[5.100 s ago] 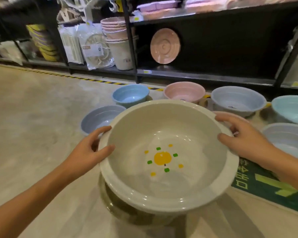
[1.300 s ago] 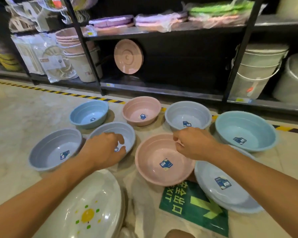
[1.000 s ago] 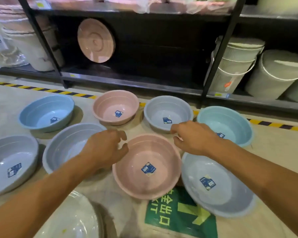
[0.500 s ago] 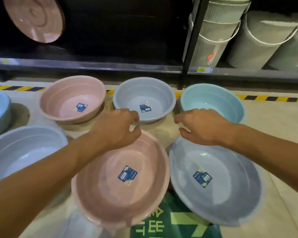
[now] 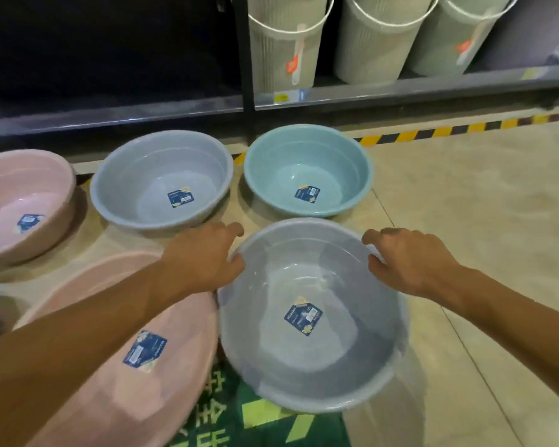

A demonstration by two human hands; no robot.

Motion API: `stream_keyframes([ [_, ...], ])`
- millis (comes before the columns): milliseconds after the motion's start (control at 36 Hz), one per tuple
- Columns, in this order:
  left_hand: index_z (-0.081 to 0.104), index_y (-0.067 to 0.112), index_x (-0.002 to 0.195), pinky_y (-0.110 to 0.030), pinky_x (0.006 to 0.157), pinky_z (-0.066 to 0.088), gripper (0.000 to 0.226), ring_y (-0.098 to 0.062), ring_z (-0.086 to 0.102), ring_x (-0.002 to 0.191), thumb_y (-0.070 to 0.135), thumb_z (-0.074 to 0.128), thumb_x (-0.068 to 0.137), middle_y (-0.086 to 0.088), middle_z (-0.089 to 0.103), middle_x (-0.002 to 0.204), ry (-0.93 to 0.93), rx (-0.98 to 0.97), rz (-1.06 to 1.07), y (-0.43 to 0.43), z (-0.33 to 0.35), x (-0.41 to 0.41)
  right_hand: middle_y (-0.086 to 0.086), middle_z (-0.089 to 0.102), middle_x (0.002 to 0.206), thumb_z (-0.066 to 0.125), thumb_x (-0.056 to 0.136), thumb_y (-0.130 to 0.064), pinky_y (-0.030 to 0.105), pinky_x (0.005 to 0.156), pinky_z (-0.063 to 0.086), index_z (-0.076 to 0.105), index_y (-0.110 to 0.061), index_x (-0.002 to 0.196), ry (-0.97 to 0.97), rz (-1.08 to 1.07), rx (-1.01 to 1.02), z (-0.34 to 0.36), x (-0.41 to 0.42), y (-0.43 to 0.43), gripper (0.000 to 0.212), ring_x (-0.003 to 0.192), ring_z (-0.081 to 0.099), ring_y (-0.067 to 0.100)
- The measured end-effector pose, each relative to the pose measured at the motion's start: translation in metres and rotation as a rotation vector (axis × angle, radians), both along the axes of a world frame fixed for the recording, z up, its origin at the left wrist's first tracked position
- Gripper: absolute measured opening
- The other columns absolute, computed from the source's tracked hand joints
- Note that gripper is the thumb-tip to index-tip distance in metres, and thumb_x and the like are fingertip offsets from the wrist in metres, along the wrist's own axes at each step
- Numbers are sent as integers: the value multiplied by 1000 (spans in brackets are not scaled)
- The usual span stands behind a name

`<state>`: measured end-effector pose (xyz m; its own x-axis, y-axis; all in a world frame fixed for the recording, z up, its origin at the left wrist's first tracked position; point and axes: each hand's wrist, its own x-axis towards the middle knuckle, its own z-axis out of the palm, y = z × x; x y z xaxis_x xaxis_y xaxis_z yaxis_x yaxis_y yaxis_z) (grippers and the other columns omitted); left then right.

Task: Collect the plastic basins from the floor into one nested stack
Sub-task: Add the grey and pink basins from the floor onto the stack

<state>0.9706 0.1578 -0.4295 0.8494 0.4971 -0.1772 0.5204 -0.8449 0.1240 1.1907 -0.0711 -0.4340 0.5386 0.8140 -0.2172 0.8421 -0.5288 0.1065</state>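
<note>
We grip the near grey basin (image 5: 320, 359)
Left hand (image 5: 204, 256), right hand (image 5: 410, 259) pinch its rim. Two grey, two pink basins (image 5: 23, 188), one teal basin (image 5: 304, 162).

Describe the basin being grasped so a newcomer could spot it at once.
From the ribbed buckets on the shelf, come forward past the teal basin on the floor. Just in front of it is the front grey-blue basin, its near edge over the green floor sign. Unlike the rear grey-blue basin, it has the left hand and right hand gripping its rim.
</note>
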Motion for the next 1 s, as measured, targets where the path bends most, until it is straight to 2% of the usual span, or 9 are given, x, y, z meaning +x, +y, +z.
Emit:
stream_keyframes([
  [111,44,26,139,-40,89,49,67,-30,60,106,51,35,77,-8,63,116,48,11,0,-4,-31,1,3,61,108,43,97,-35,36,65,51,49,-23,130,27,-77,62,-26,14,-22,36,92,63,29],
  [278,36,28,136,-38,84,42,63,-28,61,99,48,32,77,-4,64,109,99,30,29,0,-65,-9,2,57,111,45,97,-45,34,62,50,28,-34,147,177,-150,156,-65,15,-56,54,75,52,21],
  [333,34,29,135,-38,85,39,60,-26,62,92,46,33,78,0,67,98,86,50,22,2,-72,-12,1,59,101,47,96,-44,36,59,52,26,-36,147,231,-179,235,-75,13,-65,56,71,56,21],
  [417,31,30,136,-41,90,33,60,-26,63,90,44,33,78,4,68,89,79,27,49,2,-77,-13,-4,62,81,48,97,-41,24,47,40,26,-35,149,302,-207,324,-86,7,-74,57,61,57,11],
  [556,32,34,142,-39,102,25,55,-24,63,104,40,46,89,2,70,102,-14,-124,103,4,-78,-14,-6,57,52,51,96,-33,21,45,41,32,-33,152,446,-296,464,-89,-3,-77,59,47,58,9],
  [667,37,35,142,-39,100,35,59,-21,65,94,40,54,85,3,72,97,-114,-221,121,2,-74,-20,-6,55,55,51,97,-31,19,48,39,34,-32,153,464,-326,518,-75,-3,-76,58,50,58,11],
  [722,42,36,141,-35,92,45,59,-20,64,88,38,61,85,2,69,93,-203,-299,153,-1,-67,-20,-5,54,55,52,97,-29,17,48,39,37,-31,153,451,-342,543,-64,-1,-78,57,51,58,13],
  [806,47,35,140,-28,80,46,62,-18,63,88,38,62,80,0,67,94,-286,-376,153,-5,-53,-14,-8,51,52,50,98,-34,15,50,44,43,-29,151,398,-365,588,-44,2,-82,54,51,57,12],
  [1000,50,32,139,-32,84,52,63,-15,62,88,37,59,76,2,66,93,-419,-391,136,-8,-16,-9,-7,60,62,41,81,-43,20,50,37,45,-32,148,322,-334,588,1,11,-80,68,54,58,11],
])
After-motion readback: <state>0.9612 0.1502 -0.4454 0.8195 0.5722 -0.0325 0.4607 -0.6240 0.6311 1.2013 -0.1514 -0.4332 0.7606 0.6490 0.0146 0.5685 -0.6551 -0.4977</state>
